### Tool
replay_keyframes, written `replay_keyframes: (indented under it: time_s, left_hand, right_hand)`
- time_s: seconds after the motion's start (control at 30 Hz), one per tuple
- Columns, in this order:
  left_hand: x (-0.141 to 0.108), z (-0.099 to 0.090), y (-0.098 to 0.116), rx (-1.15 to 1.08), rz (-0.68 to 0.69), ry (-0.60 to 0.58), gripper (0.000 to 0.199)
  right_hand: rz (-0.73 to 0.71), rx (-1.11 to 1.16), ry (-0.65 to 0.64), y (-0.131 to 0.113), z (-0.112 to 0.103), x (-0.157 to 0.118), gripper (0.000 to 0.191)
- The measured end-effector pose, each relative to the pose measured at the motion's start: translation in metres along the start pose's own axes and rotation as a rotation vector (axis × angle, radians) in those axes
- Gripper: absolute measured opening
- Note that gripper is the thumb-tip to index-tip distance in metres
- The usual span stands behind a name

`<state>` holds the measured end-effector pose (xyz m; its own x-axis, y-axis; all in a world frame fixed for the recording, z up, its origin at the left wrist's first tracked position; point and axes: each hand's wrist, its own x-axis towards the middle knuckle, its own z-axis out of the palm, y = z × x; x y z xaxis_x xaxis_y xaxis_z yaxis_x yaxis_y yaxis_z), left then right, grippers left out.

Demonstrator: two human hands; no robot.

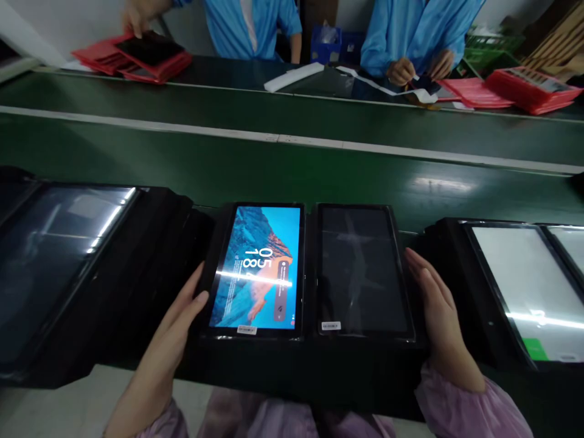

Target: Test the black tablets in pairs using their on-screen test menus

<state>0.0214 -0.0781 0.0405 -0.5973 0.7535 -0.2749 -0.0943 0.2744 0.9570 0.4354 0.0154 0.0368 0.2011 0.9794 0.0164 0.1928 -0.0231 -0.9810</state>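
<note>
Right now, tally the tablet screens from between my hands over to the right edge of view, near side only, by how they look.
Colourful screen with a clock: 1
Dark screen: 1
White screens, one cut off by the picture's edge: 2
Total: 4 screens

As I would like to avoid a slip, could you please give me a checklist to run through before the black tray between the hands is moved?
1. Left hand at the tray's left side: ok.
2. Right hand at its right side: ok.
3. Secure hold beneath: cannot tell; the underside is hidden.
4. Tablets side by side in the tray: ok, the left tablet and the right tablet.
5. Both screens lit: not ok; left shows a clock, right is dark.
6. White label on each: ok, both near the edge closest to the wearer.
</note>
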Motion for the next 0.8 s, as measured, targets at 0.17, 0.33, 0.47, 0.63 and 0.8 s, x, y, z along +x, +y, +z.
replay_keyframes:
  time_s: [0.17,0.33,0.47,0.63,0.8]
  left_hand:
    - [-0.02,-0.01,0.001,0.382,0.162,-0.129,0.11]
    - [-0.025,-0.023,-0.007,0.647,0.351,-0.23,0.104]
    - [-0.027,-0.023,0.0,0.627,0.313,-0.256,0.105]
    - [-0.017,-0.004,0.016,0.393,0.091,-0.022,0.077]
    - [0.021,0.024,0.029,0.368,0.097,0.064,0.075]
  right_hand:
    - [-0.486,-0.369,-0.11,-0.033,-0.015,-0.027,0.031]
    - [-0.933,-0.577,-0.416,-0.05,-0.015,-0.043,0.029]
    - [-0.982,-0.623,-0.443,-0.05,-0.009,-0.047,0.031]
    - [-1.002,-0.656,-0.377,-0.044,-0.012,-0.047,0.034]
    - [-1.019,-0.645,-0.397,-0.047,-0.012,-0.05,0.031]
